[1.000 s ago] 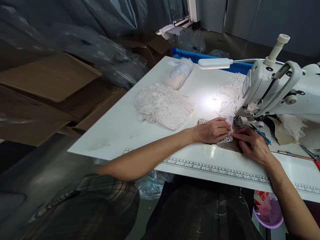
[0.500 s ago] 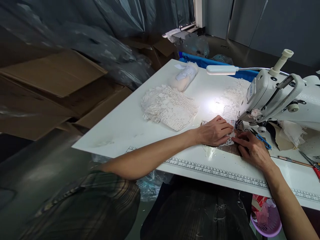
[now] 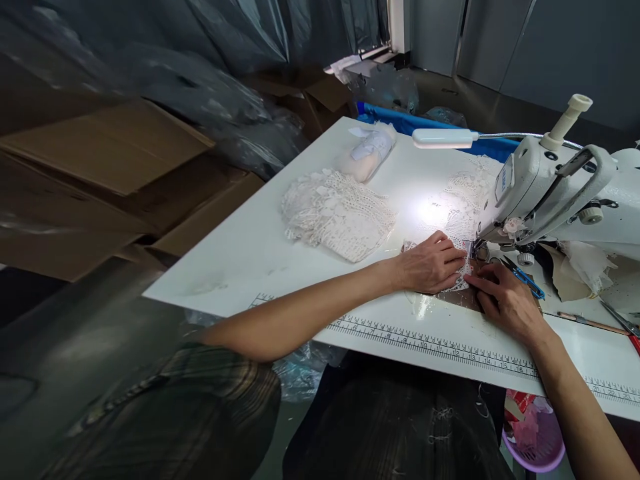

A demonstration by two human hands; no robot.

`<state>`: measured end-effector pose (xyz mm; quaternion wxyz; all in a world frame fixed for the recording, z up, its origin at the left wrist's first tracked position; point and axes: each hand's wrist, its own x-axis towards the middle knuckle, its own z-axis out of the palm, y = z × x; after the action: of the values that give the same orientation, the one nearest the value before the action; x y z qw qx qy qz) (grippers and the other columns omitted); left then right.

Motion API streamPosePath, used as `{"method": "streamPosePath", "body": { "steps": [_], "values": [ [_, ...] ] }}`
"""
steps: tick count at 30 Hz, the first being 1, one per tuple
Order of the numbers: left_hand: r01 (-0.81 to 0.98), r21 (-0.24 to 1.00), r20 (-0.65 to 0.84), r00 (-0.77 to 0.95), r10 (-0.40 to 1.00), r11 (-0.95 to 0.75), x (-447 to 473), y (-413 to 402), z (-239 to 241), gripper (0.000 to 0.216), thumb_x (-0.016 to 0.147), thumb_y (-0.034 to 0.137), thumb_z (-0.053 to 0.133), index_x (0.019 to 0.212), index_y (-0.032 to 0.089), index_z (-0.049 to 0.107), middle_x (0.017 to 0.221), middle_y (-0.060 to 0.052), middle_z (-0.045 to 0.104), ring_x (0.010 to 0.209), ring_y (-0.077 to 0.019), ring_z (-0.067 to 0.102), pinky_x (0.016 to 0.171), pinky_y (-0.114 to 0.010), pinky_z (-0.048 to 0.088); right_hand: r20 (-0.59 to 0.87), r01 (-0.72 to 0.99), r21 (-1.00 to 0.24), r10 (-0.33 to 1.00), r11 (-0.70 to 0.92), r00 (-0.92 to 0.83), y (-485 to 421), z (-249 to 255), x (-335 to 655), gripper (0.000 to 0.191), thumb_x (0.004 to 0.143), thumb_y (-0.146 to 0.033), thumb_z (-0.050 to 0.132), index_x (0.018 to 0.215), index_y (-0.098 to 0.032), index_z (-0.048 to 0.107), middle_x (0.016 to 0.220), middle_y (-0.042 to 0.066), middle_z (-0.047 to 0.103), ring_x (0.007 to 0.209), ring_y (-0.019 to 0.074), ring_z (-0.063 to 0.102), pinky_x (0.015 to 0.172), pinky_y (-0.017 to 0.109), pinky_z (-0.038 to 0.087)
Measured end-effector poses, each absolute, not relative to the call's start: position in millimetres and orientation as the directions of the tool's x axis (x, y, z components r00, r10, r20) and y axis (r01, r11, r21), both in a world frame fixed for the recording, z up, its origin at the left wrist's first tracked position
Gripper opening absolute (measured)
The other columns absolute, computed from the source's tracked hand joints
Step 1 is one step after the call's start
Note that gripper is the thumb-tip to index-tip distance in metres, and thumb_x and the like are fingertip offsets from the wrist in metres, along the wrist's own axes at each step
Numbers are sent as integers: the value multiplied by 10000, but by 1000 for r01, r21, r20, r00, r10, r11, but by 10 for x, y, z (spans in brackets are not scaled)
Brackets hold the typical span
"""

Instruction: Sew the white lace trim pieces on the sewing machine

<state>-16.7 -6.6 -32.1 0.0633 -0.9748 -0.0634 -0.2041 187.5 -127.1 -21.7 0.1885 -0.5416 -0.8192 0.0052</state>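
Note:
My left hand (image 3: 431, 265) lies flat on a small piece of white lace (image 3: 457, 281), fingers pressed on it just in front of the needle of the white sewing machine (image 3: 560, 193). My right hand (image 3: 503, 298) rests beside it on the right, fingertips pinching the lace's edge against the table. Blue-handled snips (image 3: 523, 278) lie just behind my right hand. The needle area is partly hidden by my fingers.
A heap of white lace (image 3: 337, 213) and a wrapped roll (image 3: 367, 153) sit on the white table (image 3: 250, 253), more lace (image 3: 465, 193) lies under the lamp (image 3: 440, 138). Cardboard boxes (image 3: 100, 173) stand left. Scissors (image 3: 620, 319) and a pencil (image 3: 583, 321) lie right; a purple basket (image 3: 537, 440) below.
My hands have stayed on the lace by the needle with barely any shift. The view has swung slightly, so the table and machine sit a little lower and further right.

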Motion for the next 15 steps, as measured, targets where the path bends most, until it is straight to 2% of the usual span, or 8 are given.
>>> {"method": "streamPosePath", "body": {
  "steps": [8,15],
  "values": [
    [203,-15,382,906,182,-979,-203,-103,-279,326,1028,289,372,1068,183,678,1214,-78,694,941,-212,629,862,-387,363,293,907,-153,895,391,-337,-1273,-204,1840,369,921,-192,454,1156,-250,733,1040,112,664,888,196,632,721,327,568],
    [206,44,317,925,209,-978,-188,-53,-238,318,1039,307,372,1103,195,662,1270,-80,665,1041,-203,638,967,-385,362,271,927,-177,922,330,-277,-1280,-224,1770,389,909,-183,461,1199,-263,707,1052,117,639,887,207,609,708,339,545]
  ]
}}
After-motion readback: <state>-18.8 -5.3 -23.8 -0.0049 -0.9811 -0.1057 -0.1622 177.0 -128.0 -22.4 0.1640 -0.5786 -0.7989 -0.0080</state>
